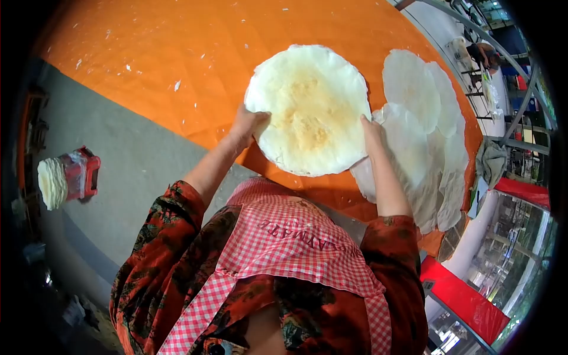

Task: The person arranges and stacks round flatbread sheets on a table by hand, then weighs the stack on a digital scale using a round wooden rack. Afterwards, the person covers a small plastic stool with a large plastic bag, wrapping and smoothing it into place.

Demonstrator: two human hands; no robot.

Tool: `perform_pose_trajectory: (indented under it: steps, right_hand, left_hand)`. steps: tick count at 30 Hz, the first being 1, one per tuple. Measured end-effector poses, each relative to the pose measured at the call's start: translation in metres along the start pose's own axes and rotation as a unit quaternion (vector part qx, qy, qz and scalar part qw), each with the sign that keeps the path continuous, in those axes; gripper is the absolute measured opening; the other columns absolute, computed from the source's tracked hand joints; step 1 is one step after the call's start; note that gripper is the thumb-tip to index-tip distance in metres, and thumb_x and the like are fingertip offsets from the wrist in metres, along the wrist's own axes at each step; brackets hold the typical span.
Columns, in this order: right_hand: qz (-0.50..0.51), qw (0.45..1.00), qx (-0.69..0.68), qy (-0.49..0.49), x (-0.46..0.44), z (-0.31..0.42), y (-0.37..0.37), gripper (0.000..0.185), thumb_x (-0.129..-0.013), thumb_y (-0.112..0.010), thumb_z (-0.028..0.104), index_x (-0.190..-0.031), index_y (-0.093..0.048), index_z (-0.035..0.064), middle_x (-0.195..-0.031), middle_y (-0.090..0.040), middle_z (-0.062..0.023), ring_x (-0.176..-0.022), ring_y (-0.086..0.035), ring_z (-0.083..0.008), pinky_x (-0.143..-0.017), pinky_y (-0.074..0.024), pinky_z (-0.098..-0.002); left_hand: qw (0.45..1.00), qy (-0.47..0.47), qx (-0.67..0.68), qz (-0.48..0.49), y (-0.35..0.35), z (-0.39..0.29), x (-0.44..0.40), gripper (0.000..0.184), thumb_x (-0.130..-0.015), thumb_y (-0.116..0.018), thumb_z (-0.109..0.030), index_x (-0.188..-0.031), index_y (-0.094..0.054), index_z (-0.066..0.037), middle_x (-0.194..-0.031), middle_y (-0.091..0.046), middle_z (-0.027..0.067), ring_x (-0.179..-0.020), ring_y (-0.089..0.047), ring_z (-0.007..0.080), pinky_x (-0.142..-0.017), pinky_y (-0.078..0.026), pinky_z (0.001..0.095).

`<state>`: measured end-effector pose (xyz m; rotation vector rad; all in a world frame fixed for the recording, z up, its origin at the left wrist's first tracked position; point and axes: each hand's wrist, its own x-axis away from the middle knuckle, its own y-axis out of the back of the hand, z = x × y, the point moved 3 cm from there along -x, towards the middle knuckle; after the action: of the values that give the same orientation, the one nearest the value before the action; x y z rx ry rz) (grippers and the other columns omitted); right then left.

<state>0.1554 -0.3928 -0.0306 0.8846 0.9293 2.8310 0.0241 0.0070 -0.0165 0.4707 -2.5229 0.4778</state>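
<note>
L hand (pixel 251 123) & R hand (pixel 371 133) pinch opp. edges of the round pale sheet (pixel 307 112), thumbs on top, over the orange cover (pixel 142 71); w/ only 2 grips, uneven pull could tear the rim; R hand's near the thin sheets (pixel 447 148), so a low sideways swing might drag them.

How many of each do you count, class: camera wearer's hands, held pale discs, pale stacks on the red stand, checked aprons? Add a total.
Left hand and right hand: 2
Held pale disc (layers unclear): 1
Pale stack on red stand: 1
Checked apron: 1
Total: 5
</note>
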Motion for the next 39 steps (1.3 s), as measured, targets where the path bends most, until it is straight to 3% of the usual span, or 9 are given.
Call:
perform_pose_trajectory:
  steps: [5, 7, 8, 10, 13, 21, 28, 34, 39]
  right_hand:
    - [0.022, 0.995, -0.056, -0.073, 0.076, 0.056, 0.038, 0.043, -0.09, -0.062, 0.038, -0.106, -0.064, -0.0021, -0.09, -0.065, -0.0078, -0.08, -0.062, -0.0173, -0.072, -0.05, -0.0308]
    - [-0.089, 0.98, 0.065, 0.165, 0.073, 0.013, 0.053, 0.044, -0.093, -0.057, 0.041, -0.102, -0.064, -0.0007, -0.089, -0.064, -0.0081, -0.078, -0.061, -0.0169, -0.072, -0.0504, -0.0308]
    - [-0.051, 0.991, 0.046, 0.114, 0.093, -0.016, 0.055, 0.048, -0.093, -0.056, 0.045, -0.107, -0.061, -0.0006, -0.091, -0.064, -0.0096, -0.081, -0.063, -0.0196, -0.075, -0.0513, -0.0327]
    - [0.074, 0.989, -0.121, -0.033, 0.154, -0.05, 0.035, 0.05, -0.092, -0.058, 0.045, -0.111, -0.056, -0.0005, -0.093, -0.065, -0.0114, -0.087, -0.064, -0.0243, -0.08, -0.0515, -0.0358]
    - [0.213, 0.846, -0.451, -0.189, 0.215, -0.046, -0.028, 0.056, -0.091, -0.061, 0.042, -0.124, -0.046, -0.0006, -0.111, -0.063, -0.0161, -0.114, -0.056, -0.0308, -0.096, -0.0458, -0.0422]
    - [0.135, 0.734, -0.663, -0.061, 0.193, -0.032, -0.056, 0.045, -0.093, -0.058, 0.024, -0.134, -0.047, 0.0111, -0.132, -0.053, -0.0055, -0.123, -0.048, -0.0253, -0.103, -0.0382, -0.0482]
    - [0.07, 0.829, -0.555, -0.022, 0.187, -0.029, -0.043, 0.046, -0.088, -0.061, 0.015, -0.128, -0.049, -0.0028, -0.125, -0.055, -0.0111, -0.114, -0.052, -0.0252, -0.098, -0.0411, -0.0387]
    - [0.053, 0.846, -0.53, -0.016, 0.184, -0.033, -0.043, 0.043, -0.087, -0.06, 0.009, -0.127, -0.05, -0.0037, -0.124, -0.056, -0.011, -0.113, -0.053, -0.025, -0.097, -0.0417, -0.0376]
    - [0.19, 0.914, -0.342, 0.107, 0.194, -0.041, -0.036, 0.047, -0.094, -0.049, 0.016, -0.137, -0.04, -0.0018, -0.13, -0.052, -0.013, -0.122, -0.048, -0.0231, -0.106, -0.0387, -0.0395]
  left_hand:
    - [0.997, 0.058, 0.049, -0.024, -0.008, -0.004, 0.005, 0.051, -0.079, -0.064, 0.004, -0.123, -0.04, 0.011, -0.111, -0.058, 0.0275, -0.093, -0.065, 0.0372, -0.077, -0.058, 0.0456]
    - [0.994, 0.058, 0.089, -0.001, -0.007, -0.014, -0.005, 0.048, -0.08, -0.063, 0.005, -0.122, -0.041, 0.012, -0.11, -0.058, 0.0273, -0.091, -0.065, 0.0369, -0.077, -0.058, 0.0458]
    - [0.991, 0.066, 0.112, 0.01, -0.009, -0.014, -0.004, 0.047, -0.08, -0.062, 0.005, -0.122, -0.042, 0.012, -0.11, -0.059, 0.0273, -0.091, -0.065, 0.0368, -0.076, -0.058, 0.0459]
    - [0.989, 0.082, 0.126, 0.008, -0.012, -0.02, 0.003, 0.045, -0.081, -0.061, 0.005, -0.121, -0.043, 0.012, -0.109, -0.059, 0.027, -0.09, -0.066, 0.036, -0.075, -0.058, 0.0444]
    - [0.989, 0.088, 0.122, 0.005, -0.018, -0.029, 0.012, 0.042, -0.081, -0.059, 0.004, -0.121, -0.045, 0.012, -0.107, -0.061, 0.0258, -0.089, -0.066, 0.0344, -0.073, -0.058, 0.042]
    - [0.981, 0.107, 0.158, -0.041, -0.007, 0.029, 0.089, 0.052, -0.082, -0.056, 0.008, -0.132, -0.043, 0.004, -0.124, -0.057, 0.0195, -0.109, -0.059, 0.034, -0.093, -0.05, 0.0459]
    - [0.978, 0.099, 0.163, -0.086, 0.01, 0.054, 0.099, 0.048, -0.087, -0.063, -0.027, -0.122, -0.049, 0.003, -0.102, -0.061, 0.0137, -0.087, -0.062, 0.0245, -0.069, -0.053, 0.0376]
    - [0.992, 0.084, -0.064, -0.066, 0.026, -0.015, 0.065, 0.05, -0.083, -0.066, -0.045, -0.104, -0.059, 0.0, -0.086, -0.066, 0.0119, -0.065, -0.064, 0.025, -0.056, -0.054, 0.0373]
    - [0.939, 0.015, -0.342, -0.031, 0.024, 0.02, -0.014, 0.05, -0.081, -0.065, -0.045, -0.112, -0.066, -0.005, -0.101, -0.07, 0.0123, -0.087, -0.068, 0.0254, -0.077, -0.055, 0.0383]
